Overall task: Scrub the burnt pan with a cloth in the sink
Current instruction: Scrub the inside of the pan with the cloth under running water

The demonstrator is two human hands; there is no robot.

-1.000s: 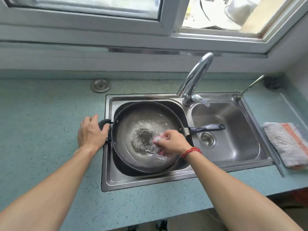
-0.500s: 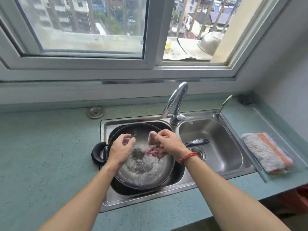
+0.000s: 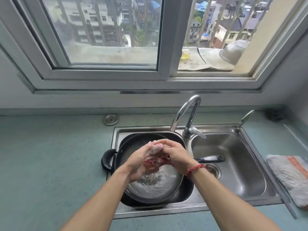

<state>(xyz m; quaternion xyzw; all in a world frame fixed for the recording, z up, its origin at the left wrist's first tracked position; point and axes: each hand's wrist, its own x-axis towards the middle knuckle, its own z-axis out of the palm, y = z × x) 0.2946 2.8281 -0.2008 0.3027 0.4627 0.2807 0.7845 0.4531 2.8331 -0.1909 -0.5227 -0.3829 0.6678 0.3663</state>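
Note:
A dark round pan (image 3: 160, 189) lies in the left basin of the steel sink (image 3: 166, 212), with a burnt patch and water at its bottom. Its long handle (image 3: 208, 158) reaches over the right basin and its loop handle (image 3: 106, 160) sticks out left. Above the pan, my left hand (image 3: 141, 162) and my right hand (image 3: 176, 155) both grip a wet pink-and-white cloth (image 3: 155, 148), bunched between them. The cloth is lifted off the pan.
A curved tap (image 3: 188, 114) stands behind the sink's divider. The right basin has a drain (image 3: 213, 170). A folded grey-and-orange towel (image 3: 290, 179) lies on the counter at right. A small spout (image 3: 246, 116) stands at the back right. A window runs behind.
My left hand left the loop handle and joined the right hand on the cloth. The cloth rose from the pan's bottom. The camera tilted up toward the window.

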